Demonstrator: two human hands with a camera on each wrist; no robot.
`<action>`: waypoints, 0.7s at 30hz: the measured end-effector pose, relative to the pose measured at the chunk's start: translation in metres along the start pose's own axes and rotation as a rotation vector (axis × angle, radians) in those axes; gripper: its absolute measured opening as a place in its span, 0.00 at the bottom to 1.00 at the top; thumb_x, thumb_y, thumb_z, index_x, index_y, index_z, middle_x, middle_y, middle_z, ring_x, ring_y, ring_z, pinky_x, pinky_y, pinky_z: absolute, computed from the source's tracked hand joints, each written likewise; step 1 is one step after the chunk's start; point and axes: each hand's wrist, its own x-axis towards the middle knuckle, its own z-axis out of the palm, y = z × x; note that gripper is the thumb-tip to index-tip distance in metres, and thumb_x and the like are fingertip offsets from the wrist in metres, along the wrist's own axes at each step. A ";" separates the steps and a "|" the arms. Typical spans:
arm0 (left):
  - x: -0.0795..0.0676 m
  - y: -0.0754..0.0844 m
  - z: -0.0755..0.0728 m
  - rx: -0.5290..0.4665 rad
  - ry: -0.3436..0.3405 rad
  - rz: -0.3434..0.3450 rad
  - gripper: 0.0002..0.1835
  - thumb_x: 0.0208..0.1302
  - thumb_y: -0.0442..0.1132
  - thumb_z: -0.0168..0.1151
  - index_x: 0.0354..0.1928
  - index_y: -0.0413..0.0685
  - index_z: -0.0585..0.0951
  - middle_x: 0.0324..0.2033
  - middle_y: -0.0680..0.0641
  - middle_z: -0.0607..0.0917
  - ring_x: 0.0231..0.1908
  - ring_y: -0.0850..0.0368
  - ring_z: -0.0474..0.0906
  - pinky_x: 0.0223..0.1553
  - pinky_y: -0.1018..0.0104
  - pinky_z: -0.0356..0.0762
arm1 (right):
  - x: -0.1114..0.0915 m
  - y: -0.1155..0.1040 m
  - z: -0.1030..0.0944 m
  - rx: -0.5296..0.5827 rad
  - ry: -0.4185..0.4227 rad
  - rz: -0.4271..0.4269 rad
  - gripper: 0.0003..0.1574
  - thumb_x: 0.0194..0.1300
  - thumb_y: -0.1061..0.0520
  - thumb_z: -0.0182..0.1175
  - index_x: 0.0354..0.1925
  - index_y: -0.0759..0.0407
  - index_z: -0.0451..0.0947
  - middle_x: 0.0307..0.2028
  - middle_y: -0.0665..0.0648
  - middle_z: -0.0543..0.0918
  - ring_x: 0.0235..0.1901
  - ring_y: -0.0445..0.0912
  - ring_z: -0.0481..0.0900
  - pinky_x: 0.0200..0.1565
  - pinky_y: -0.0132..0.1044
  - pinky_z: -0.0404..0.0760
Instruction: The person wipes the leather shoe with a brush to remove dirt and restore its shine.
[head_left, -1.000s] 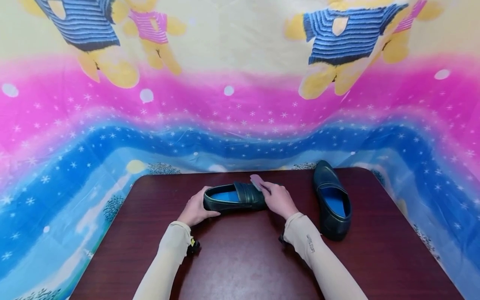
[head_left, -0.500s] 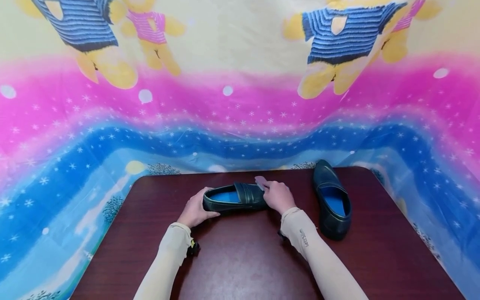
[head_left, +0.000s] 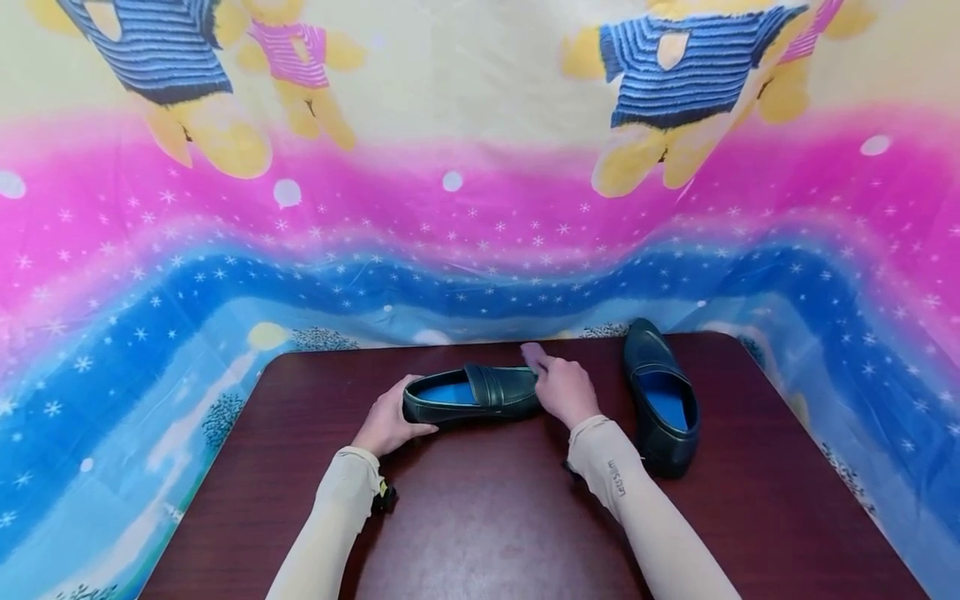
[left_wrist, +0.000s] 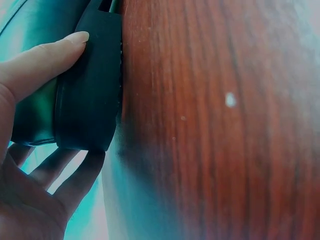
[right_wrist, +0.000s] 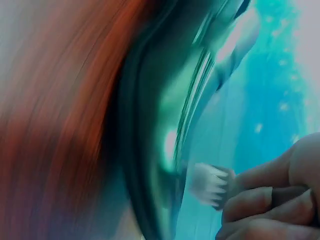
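A dark green-black loafer (head_left: 506, 392) with a blue insole lies sideways on the table, its toe to the right. My left hand (head_left: 387, 418) grips it round the heel; in the left wrist view the thumb (left_wrist: 50, 62) presses the side near the heel and the other fingers curl behind it. My right hand (head_left: 567, 390) holds a small pinkish brush (head_left: 534, 357) at the toe. In the right wrist view the brush's pale bristles (right_wrist: 205, 182) are beside the toe, blurred; whether they touch the leather I cannot tell. Fingers hide part of the brush.
A second matching loafer (head_left: 660, 400) stands to the right of my right hand, toe pointing away. The brown wooden table (head_left: 480, 517) ends at a patterned cloth backdrop (head_left: 480, 292) close behind the shoes.
My right hand with the brush has moved slightly to the right, towards the tip of the toe. The left hand keeps its grip on the heel; the other loafer has not moved.
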 end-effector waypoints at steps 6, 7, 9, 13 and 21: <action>0.000 -0.001 -0.001 -0.006 -0.007 0.011 0.47 0.48 0.44 0.86 0.71 0.58 0.71 0.63 0.48 0.80 0.60 0.48 0.77 0.62 0.45 0.76 | 0.002 -0.031 0.018 0.108 -0.123 -0.063 0.26 0.79 0.57 0.52 0.71 0.52 0.75 0.37 0.65 0.87 0.19 0.47 0.70 0.30 0.40 0.71; 0.000 -0.001 -0.001 -0.004 -0.011 0.012 0.47 0.49 0.45 0.86 0.71 0.58 0.71 0.63 0.48 0.80 0.60 0.48 0.77 0.62 0.45 0.76 | 0.003 -0.033 0.020 0.109 -0.126 -0.058 0.26 0.79 0.57 0.52 0.71 0.52 0.75 0.37 0.64 0.87 0.19 0.47 0.70 0.29 0.39 0.70; 0.000 -0.001 -0.001 -0.003 -0.014 0.012 0.46 0.49 0.45 0.85 0.71 0.58 0.71 0.64 0.48 0.79 0.61 0.48 0.76 0.63 0.44 0.76 | 0.004 -0.035 0.022 0.099 -0.117 -0.049 0.26 0.79 0.57 0.53 0.71 0.51 0.75 0.34 0.63 0.86 0.18 0.47 0.70 0.28 0.39 0.70; 0.001 0.000 -0.003 0.001 -0.010 0.015 0.46 0.49 0.44 0.85 0.71 0.57 0.71 0.64 0.48 0.80 0.61 0.47 0.76 0.63 0.44 0.76 | 0.004 -0.025 0.020 0.021 -0.071 -0.024 0.24 0.77 0.57 0.55 0.67 0.50 0.79 0.26 0.61 0.84 0.18 0.49 0.72 0.26 0.40 0.70; -0.002 0.000 -0.001 0.018 -0.021 0.011 0.46 0.51 0.46 0.85 0.71 0.58 0.70 0.64 0.48 0.79 0.61 0.47 0.76 0.62 0.44 0.76 | -0.005 0.009 -0.001 -0.092 0.046 0.091 0.09 0.69 0.59 0.61 0.35 0.61 0.86 0.22 0.60 0.82 0.21 0.54 0.78 0.25 0.47 0.77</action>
